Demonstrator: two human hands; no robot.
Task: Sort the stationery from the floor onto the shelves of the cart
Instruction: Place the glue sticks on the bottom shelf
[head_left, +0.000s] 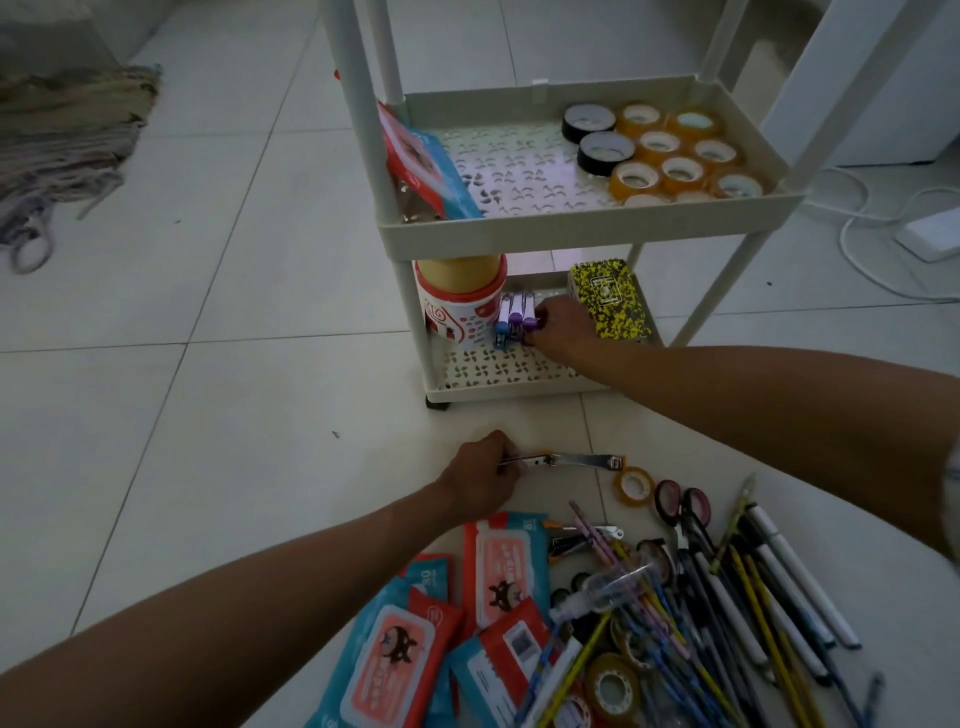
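Note:
A white cart (582, 221) stands on the tiled floor. My right hand (563, 327) reaches into its bottom shelf (498, 382) and grips a purple stapler (527, 319) beside two more small staplers (506, 322). My left hand (480, 475) is on the floor, gripping one end of a long metal stapler (571, 461). On the floor in front of me lie wet-wipe packs (498, 566), pens and pencils (727, 597), scissors (683, 506) and tape rolls (635, 486).
The upper shelf holds several tape rolls (670, 153) and a wipe pack (421, 166) leaning at its left. A red-and-white canister (460, 304) and a yellow speckled notebook (613, 301) sit on the bottom shelf. A mop head (57, 140) lies far left; white cables (878, 228) lie right.

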